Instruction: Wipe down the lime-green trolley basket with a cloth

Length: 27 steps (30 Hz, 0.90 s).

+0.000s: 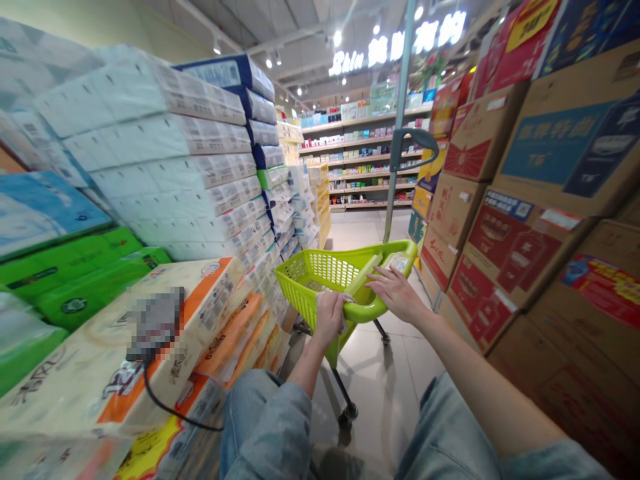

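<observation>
A lime-green shopping cart [300, 275] with a perforated basket stands in front of my knees on dark wheeled legs. My left hand [330, 313] is closed around the near left rim of the cart's handle; a bit of whitish material shows by its fingers, too small to name. Over the shallow tray at the handle end, my right hand [395, 288] has its fingers apart, resting at or just above the tray. Just beyond those fingertips lies a small clear-wrapped item [399, 260], its kind unclear.
Stacked tissue packs [210, 133] line the left side. A pixelated grey object [157, 323] with a black cable lies on a cream-and-orange pack [65, 377]. Cardboard cartons [500, 247] are piled on the right. A pole [400, 93] with a grey hook rises beyond the cart, before stocked shelves [350, 160].
</observation>
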Each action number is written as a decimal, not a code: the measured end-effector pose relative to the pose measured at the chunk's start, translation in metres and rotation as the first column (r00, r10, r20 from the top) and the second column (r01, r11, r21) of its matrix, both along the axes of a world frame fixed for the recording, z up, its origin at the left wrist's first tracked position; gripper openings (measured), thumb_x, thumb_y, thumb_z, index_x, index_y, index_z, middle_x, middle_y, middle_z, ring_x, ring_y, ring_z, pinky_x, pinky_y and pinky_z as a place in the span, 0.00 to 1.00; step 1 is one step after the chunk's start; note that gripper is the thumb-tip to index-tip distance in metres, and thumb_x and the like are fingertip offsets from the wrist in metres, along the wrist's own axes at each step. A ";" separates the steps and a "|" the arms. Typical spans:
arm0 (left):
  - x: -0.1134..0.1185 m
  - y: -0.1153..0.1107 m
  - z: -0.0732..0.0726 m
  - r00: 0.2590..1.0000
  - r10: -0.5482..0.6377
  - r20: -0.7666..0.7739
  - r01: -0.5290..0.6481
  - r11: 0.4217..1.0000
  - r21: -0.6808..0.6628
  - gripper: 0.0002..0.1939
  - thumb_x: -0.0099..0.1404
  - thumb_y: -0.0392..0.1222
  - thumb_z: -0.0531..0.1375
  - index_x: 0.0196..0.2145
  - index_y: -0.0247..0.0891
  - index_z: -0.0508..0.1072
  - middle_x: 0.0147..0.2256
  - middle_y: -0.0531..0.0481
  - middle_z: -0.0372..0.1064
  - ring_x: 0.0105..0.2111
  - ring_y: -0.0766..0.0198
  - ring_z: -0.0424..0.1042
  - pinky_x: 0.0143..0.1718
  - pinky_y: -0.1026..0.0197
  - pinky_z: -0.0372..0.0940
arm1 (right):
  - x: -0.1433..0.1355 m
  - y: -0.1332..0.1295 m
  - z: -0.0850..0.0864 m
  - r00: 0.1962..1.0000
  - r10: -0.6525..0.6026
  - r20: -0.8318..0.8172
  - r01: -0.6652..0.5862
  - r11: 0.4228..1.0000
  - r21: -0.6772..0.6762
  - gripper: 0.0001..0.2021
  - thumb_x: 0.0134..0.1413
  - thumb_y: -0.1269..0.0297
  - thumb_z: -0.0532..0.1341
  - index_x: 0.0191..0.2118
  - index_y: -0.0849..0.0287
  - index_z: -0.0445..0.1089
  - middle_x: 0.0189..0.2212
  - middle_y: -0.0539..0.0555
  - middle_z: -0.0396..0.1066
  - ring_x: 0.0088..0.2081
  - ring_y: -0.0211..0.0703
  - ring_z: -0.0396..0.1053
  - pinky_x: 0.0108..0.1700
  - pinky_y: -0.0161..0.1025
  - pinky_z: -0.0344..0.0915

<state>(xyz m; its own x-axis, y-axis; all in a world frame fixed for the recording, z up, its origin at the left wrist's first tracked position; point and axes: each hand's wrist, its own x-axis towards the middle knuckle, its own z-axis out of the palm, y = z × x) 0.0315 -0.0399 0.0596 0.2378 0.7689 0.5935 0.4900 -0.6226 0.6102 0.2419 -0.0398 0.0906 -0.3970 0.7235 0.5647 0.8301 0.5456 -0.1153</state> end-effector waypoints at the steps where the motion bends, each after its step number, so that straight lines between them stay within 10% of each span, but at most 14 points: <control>1: 0.005 -0.007 0.002 1.000 0.009 -0.007 -0.009 1.000 0.012 0.19 0.68 0.45 0.41 0.33 0.38 0.70 0.34 0.49 0.68 0.38 0.62 0.64 0.46 0.57 0.56 | -0.003 0.001 -0.001 1.000 -0.012 -0.004 0.012 1.000 0.003 0.20 0.62 0.63 0.43 0.45 0.52 0.71 0.50 0.51 0.68 0.59 0.45 0.55 0.59 0.55 0.46; 7: 0.026 -0.041 0.010 1.000 -0.013 -0.011 0.014 0.996 0.087 0.14 0.68 0.42 0.44 0.37 0.39 0.67 0.36 0.48 0.67 0.41 0.62 0.63 0.51 0.55 0.54 | -0.012 -0.003 -0.002 0.996 -0.022 -0.088 0.026 0.998 0.050 0.15 0.61 0.62 0.46 0.41 0.56 0.69 0.50 0.53 0.68 0.59 0.45 0.55 0.59 0.53 0.47; 16: 0.003 -0.032 0.004 0.999 -0.025 -0.028 0.028 0.993 0.114 0.16 0.69 0.43 0.42 0.36 0.38 0.67 0.34 0.48 0.64 0.38 0.63 0.62 0.45 0.57 0.57 | -0.029 -0.032 0.010 0.994 0.083 -0.071 -0.057 0.952 0.301 0.13 0.54 0.67 0.51 0.20 0.56 0.59 0.58 0.52 0.58 0.63 0.52 0.43 0.62 0.60 0.38; 22: -0.006 -0.032 0.011 0.999 0.017 -0.052 -0.012 0.996 0.093 0.16 0.68 0.43 0.43 0.35 0.38 0.68 0.35 0.47 0.66 0.39 0.62 0.63 0.44 0.58 0.58 | -0.018 -0.018 0.010 0.997 -0.017 -0.075 0.033 0.975 0.220 0.12 0.56 0.62 0.50 0.39 0.58 0.68 0.62 0.56 0.48 0.63 0.53 0.41 0.61 0.60 0.37; 27: -0.006 -0.018 0.032 0.938 0.037 -0.344 -0.039 0.999 0.001 0.19 0.68 0.42 0.43 0.31 0.39 0.71 0.30 0.49 0.70 0.34 0.63 0.67 0.40 0.60 0.59 | -0.016 0.006 -0.005 0.972 -0.204 -0.113 0.214 0.973 0.089 0.18 0.62 0.60 0.43 0.48 0.58 0.66 0.54 0.56 0.64 0.60 0.50 0.52 0.60 0.59 0.37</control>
